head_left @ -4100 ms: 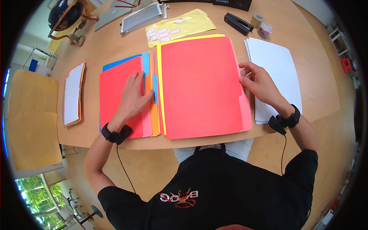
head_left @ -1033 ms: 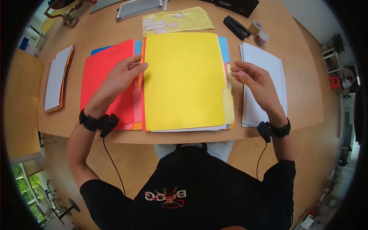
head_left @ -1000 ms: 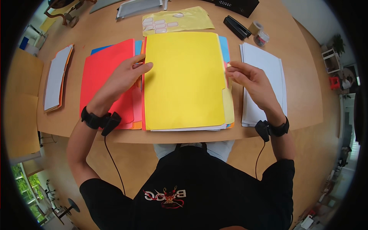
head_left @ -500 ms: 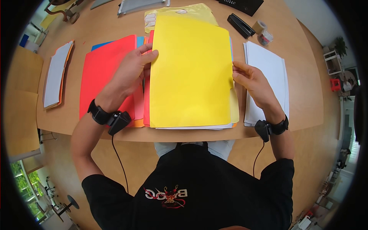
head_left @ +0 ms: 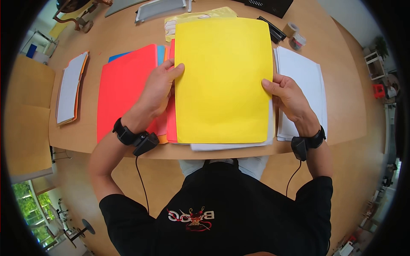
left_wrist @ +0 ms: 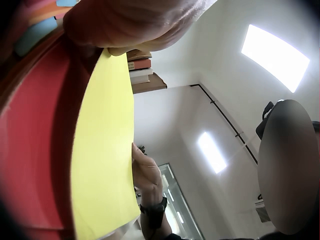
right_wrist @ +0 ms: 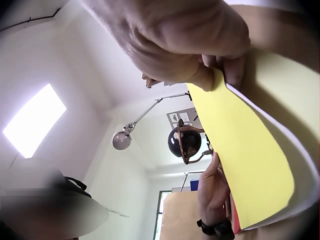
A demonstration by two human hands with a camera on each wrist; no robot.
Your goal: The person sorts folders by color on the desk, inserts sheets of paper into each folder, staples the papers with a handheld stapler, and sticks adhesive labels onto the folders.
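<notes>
"Pinching the yellow folder (head_left: 222, 81) over the counter (head_left: 346, 98), the left hand (head_left: 157, 87) and right hand (head_left: 294, 98) grip its sides."

"Heavy?"

"Likely light and bendy. Those 2 sides suit holding."

On the black shirt (head_left: 239, 183), pale lettering (head_left: 190, 216) stands turned round in the head view: a B can be made out at its right end, and a likely G or C at the left — the middle letters, tangled with a red figure, cannot be read for certain. Marks on the small round tub (head_left: 297, 41) and the book spines (left_wrist: 140, 65) are too small or blurred — nothing legible there.
</notes>
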